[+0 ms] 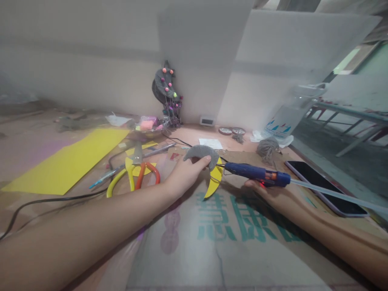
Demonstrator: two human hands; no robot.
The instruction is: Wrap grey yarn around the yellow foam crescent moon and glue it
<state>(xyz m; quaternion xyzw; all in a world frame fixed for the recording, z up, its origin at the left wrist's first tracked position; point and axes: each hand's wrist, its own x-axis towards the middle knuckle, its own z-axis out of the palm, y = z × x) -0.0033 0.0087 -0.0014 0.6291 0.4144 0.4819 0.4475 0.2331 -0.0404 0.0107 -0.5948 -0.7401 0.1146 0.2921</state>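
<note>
My left hand (194, 167) pinches a crescent (201, 152) whose upper part is wrapped in grey yarn. Its lower tip is bare yellow (214, 182), with a loose strand of yarn across it. In my right hand (260, 192) is a blue hot glue gun (251, 171), a long clear glue stick (327, 191) running out of its back. The gun's metal nozzle points left and meets or nearly meets the crescent's edge where the yarn ends. A small red light glows near my right fingers, which are partly hidden by the gun.
Orange and yellow-handled scissors (147, 171) and a yellow sheet (69, 161) lie at left. A phone (324, 188) and a grey yarn ball (267, 148) are at right. Printed cardboard (188, 258) lies beneath my hands. A beaded grey crescent ornament (165, 87) stands against the wall. Black cord crosses the left side.
</note>
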